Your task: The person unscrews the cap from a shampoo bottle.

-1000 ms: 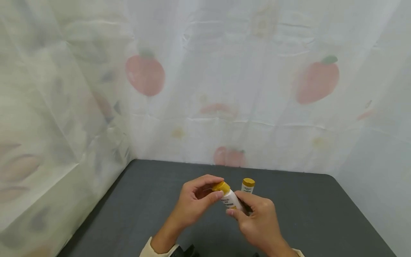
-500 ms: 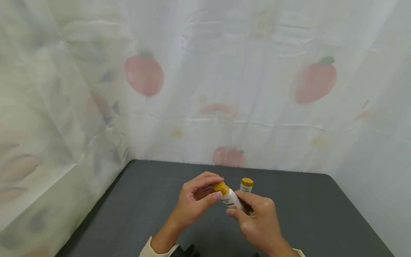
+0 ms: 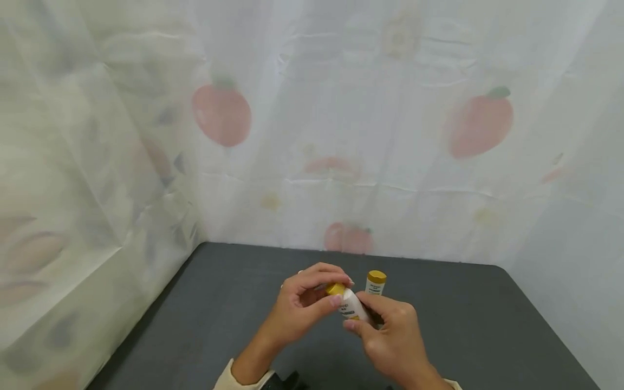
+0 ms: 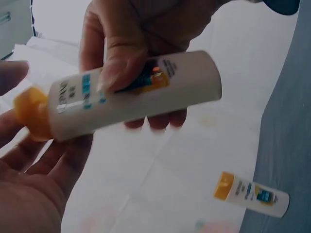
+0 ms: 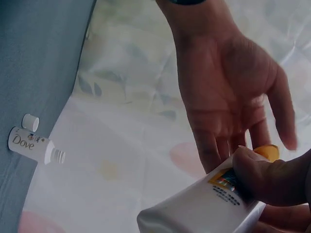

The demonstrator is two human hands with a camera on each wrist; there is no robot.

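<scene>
Two hands are working one white bottle (image 3: 352, 309) above the dark table (image 3: 219, 303): I am gripping its body with my right hand (image 3: 390, 338) while my left hand (image 3: 302, 306) is pinching the yellow cap (image 3: 335, 288), so I judge unscrewing calls for a firm twist.

Head view looks forward and down at the bench (image 3: 219, 303) from above — both wrist views sit close, sharing the held bottle (image 4: 136, 94).

The held bottle (image 3: 350, 306) is over the desk (image 3: 219, 303); a second bottle (image 3: 376, 283) stands just behind it, to its right.
</scene>
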